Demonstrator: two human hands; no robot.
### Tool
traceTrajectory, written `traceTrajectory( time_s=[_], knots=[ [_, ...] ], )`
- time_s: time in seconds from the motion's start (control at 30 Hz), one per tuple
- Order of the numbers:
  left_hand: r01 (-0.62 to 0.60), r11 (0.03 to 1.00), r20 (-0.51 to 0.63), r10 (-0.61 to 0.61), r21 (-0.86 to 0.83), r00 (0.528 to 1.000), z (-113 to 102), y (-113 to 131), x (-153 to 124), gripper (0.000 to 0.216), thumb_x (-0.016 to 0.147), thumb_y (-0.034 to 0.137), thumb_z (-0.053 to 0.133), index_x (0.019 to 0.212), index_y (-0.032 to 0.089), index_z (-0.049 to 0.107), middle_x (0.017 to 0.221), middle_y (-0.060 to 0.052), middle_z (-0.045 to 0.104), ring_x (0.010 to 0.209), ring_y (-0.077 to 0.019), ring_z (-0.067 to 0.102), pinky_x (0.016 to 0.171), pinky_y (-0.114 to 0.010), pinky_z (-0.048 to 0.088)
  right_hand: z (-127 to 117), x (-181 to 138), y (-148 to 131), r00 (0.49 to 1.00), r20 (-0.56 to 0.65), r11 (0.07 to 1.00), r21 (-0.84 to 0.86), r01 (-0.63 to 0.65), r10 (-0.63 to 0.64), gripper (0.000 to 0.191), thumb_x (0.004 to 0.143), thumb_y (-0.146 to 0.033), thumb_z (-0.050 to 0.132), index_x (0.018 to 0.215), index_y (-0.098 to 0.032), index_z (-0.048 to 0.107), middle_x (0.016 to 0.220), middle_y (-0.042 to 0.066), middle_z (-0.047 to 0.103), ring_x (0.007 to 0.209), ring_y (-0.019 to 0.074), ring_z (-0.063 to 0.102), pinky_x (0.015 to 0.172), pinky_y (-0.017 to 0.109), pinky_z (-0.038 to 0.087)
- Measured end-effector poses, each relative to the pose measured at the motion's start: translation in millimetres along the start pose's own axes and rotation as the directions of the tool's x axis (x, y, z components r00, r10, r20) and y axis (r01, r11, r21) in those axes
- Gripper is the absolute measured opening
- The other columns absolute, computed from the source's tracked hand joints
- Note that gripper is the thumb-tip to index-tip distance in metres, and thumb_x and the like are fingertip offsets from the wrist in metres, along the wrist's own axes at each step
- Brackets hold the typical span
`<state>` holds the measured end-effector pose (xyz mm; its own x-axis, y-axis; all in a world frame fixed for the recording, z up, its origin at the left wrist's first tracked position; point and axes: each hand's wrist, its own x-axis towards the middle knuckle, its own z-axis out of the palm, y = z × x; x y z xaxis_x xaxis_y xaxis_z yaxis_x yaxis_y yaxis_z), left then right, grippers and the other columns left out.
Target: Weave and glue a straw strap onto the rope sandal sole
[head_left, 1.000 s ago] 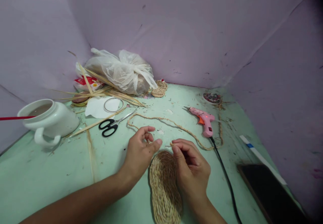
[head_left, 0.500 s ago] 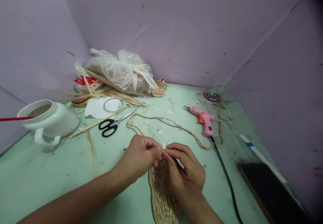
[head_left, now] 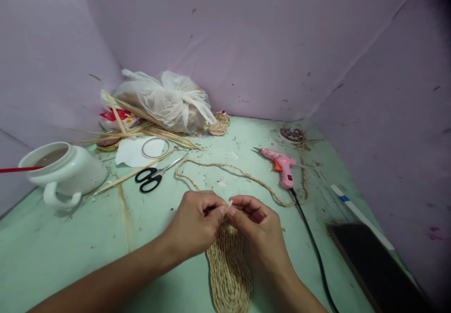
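Note:
A coiled straw-fiber piece shaped like a shoe sole (head_left: 230, 270) lies below my hands, its far tip partly hidden by my fingers. My left hand (head_left: 197, 221) is closed in a pinch at that tip, where the twisted straw cord (head_left: 211, 164) seems to pass into its fingers. The cord loops away over the table and round to the right. With thumb and forefinger pinched, my right hand (head_left: 259, 223) meets the left at the tip. A small white bit (head_left: 230, 203) shows between the fingertips; what it is I cannot tell.
A pink glue gun (head_left: 280, 165) with a black cable lies right. Black-handled scissors (head_left: 151, 179) are left of the cord. A white pot (head_left: 66, 172) stands far left, a plastic bag (head_left: 169, 99) behind. A dark flat slab (head_left: 373, 266) lies near right.
The right hand has turned and its fingers have curled in, so more of the sole-shaped piece shows. The left hand stays pinched at the tip. The view has shifted slightly.

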<state>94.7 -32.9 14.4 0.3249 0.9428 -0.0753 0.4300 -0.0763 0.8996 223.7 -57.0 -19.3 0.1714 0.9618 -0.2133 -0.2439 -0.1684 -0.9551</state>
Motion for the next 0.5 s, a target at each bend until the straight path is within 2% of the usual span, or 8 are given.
traceTrajectory(
  time_s=[0.17, 0.33, 0.5],
  knots=[
    [-0.054, 0.998, 0.048, 0.052, 0.043, 0.998, -3.7, -0.4, 1.4, 0.021, 0.075, 0.022, 0.052, 0.060, 0.012, 0.063, 0.057, -0.002, 0.054, 0.056, -0.0115, 0.047, 0.054, -0.023, 0.036, -2.7, 0.8, -1.1, 0.998, 0.008, 0.998, -0.009, -0.060, 0.060, 0.014, 0.054, -0.023, 0.075, 0.060, -0.016, 0.065, 0.054, -0.001, 0.062, 0.052, 0.0114, 0.053, 0.053, 0.025, 0.043],
    [0.025, 0.998, 0.079, -0.021, -0.055, 0.997, -4.0, -4.0, 5.4, 0.017, 0.072, 0.020, 0.054, 0.062, 0.012, 0.065, 0.058, -0.003, 0.059, 0.056, -0.0118, 0.050, 0.054, -0.023, 0.038, -3.3, 2.5, -2.1, 0.994, 0.027, 0.993, 0.052, -0.109, 0.108, 0.014, 0.052, -0.022, 0.076, 0.059, -0.015, 0.066, 0.052, -0.001, 0.062, 0.049, 0.0106, 0.053, 0.052, 0.024, 0.042],
    [0.066, 0.996, 0.072, -0.061, -0.061, 0.995, -2.8, -6.8, 7.7, 0.018, 0.071, 0.022, 0.053, 0.063, 0.011, 0.064, 0.058, -0.005, 0.062, 0.057, -0.0134, 0.052, 0.055, -0.024, 0.040, -3.4, 3.7, -7.0, 0.986, 0.068, 0.984, 0.081, -0.157, 0.151, 0.018, 0.054, -0.026, 0.075, 0.065, -0.015, 0.068, 0.053, 0.001, 0.064, 0.053, 0.0127, 0.057, 0.057, 0.026, 0.045]
  ],
)
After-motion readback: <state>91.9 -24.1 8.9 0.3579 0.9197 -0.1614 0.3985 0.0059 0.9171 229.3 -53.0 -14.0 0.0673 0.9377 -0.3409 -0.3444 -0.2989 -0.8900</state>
